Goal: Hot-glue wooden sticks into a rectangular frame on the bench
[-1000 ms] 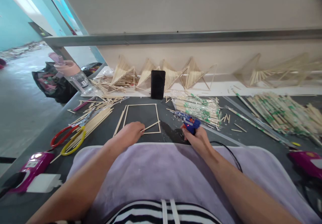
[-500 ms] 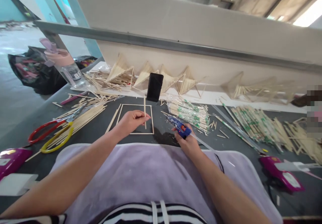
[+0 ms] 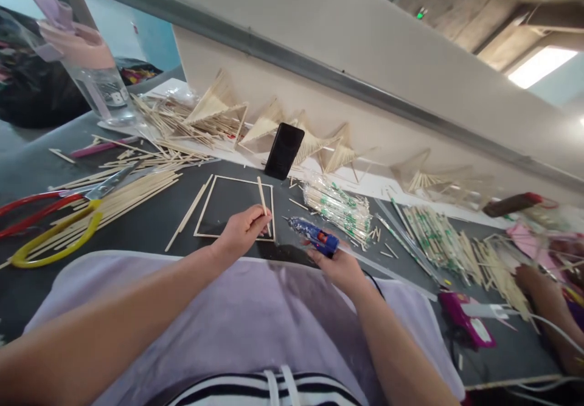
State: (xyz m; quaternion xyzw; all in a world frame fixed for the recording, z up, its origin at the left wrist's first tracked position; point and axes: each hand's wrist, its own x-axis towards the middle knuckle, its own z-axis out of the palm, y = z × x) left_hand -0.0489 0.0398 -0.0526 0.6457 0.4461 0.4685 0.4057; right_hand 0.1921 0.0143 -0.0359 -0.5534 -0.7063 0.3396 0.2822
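My left hand (image 3: 244, 229) pinches a thin wooden stick (image 3: 262, 194) that stands tilted over the right side of a square stick frame (image 3: 235, 179) lying on the dark table. In my right hand (image 3: 335, 263) is a blue glue gun (image 3: 314, 235), its nozzle pointing left toward the frame; a clear glue stick trails from its back. Two loose sticks (image 3: 189, 211) lie along the frame's left side. Behind the frame a black phone (image 3: 284, 150) leans upright. To the right of it are sticks in a clear plastic wrapper (image 3: 337, 205).
Scissors (image 3: 59, 223) rest on loose sticks at left, near a water bottle (image 3: 93, 71). Finished stick structures (image 3: 219, 105) line the back board. More wrapped sticks (image 3: 433, 235) and a magenta box (image 3: 465, 318) with a white plug lie right, beside another person's arm (image 3: 542, 308).
My left hand has lowered slightly with the stick, which now leans more. The glue gun has turned to point further left. The whole view has tilted and shifted.
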